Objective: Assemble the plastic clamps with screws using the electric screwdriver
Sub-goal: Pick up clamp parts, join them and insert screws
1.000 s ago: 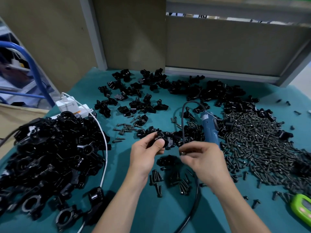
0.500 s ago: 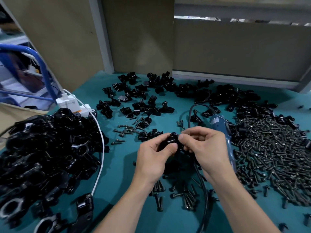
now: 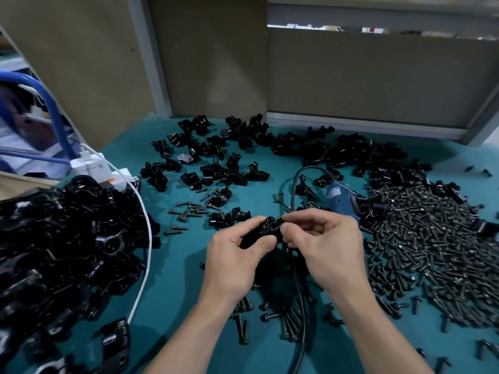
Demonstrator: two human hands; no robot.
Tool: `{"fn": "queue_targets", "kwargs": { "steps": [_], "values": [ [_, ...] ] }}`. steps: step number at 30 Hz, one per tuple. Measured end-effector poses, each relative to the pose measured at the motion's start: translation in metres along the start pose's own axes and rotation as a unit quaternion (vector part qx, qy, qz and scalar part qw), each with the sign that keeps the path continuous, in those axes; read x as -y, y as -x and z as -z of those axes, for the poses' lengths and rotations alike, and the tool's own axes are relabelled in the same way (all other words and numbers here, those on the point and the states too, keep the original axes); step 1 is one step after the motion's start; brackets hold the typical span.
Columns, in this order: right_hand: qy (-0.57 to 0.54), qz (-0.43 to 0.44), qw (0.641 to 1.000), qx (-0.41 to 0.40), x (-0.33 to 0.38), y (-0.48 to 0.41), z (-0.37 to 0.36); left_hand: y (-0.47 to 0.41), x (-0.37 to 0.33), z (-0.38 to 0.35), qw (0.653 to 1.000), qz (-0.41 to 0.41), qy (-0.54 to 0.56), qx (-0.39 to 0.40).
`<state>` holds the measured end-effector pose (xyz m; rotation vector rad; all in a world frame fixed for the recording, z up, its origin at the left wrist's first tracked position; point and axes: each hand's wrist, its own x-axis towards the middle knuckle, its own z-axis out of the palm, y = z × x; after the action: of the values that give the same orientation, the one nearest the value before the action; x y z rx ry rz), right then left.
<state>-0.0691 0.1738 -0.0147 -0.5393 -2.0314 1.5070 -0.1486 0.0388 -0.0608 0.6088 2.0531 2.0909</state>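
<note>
Nearest the onlooker, two bare forearms reach over the teal table (image 3: 175, 282). Loose screws (image 3: 287, 322) lie scattered beneath the wrists. A black cable (image 3: 300, 306) runs among them, passes under the hands and arcs round to the electric screwdriver (image 3: 340, 198). The tool lies on the table just behind the right hand, partly hidden by the knuckles.

The left hand (image 3: 232, 261) and right hand (image 3: 328, 247) meet above the table's centre. The left grip is closed round a black plastic clamp (image 3: 266, 230), thumb across its near face. The right grip pinches the clamp's right end between thumb and forefinger. The fingers cover most of the part, so it cannot be told whether a screw is held there.

To the left, a high pile of larger black clamps (image 3: 67, 244) fills the table's edge. A white cable (image 3: 150, 238) curves along it up to a white charger (image 3: 90, 166). To the right spreads a broad screw heap (image 3: 432, 252).

Farther off lie a small group of screws (image 3: 189, 209) and scattered black clamp parts (image 3: 229, 160). Brown panels (image 3: 210, 55) close the back, and a blue tube frame (image 3: 55, 114) stands at far left.
</note>
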Motion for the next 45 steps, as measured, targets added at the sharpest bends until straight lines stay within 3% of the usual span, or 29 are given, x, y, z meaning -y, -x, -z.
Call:
{"fn": "queue_targets", "kwargs": {
  "steps": [8, 25, 29, 38, 45],
  "values": [
    [0.016, 0.000, 0.998, 0.055, -0.004, -0.001, -0.001, 0.005, -0.007, -0.001, 0.999, -0.016, -0.042, -0.032],
    [0.082, 0.030, 0.996, 0.036, -0.002, 0.004, -0.005, 0.008, -0.015, 0.001, 0.999, 0.005, -0.029, -0.027],
    [0.151, 0.031, 0.987, 0.037, -0.004, 0.007, -0.010, 0.009, -0.014, 0.001, 0.998, -0.016, -0.052, -0.019],
    [0.211, 0.067, 0.969, 0.109, -0.003, 0.002, -0.002, 0.008, -0.013, 0.002, 0.998, -0.009, -0.053, -0.018],
    [0.243, 0.066, 0.965, 0.077, 0.004, 0.006, -0.004, 0.007, -0.015, 0.000, 0.998, -0.007, -0.055, -0.013]
  ]
}}
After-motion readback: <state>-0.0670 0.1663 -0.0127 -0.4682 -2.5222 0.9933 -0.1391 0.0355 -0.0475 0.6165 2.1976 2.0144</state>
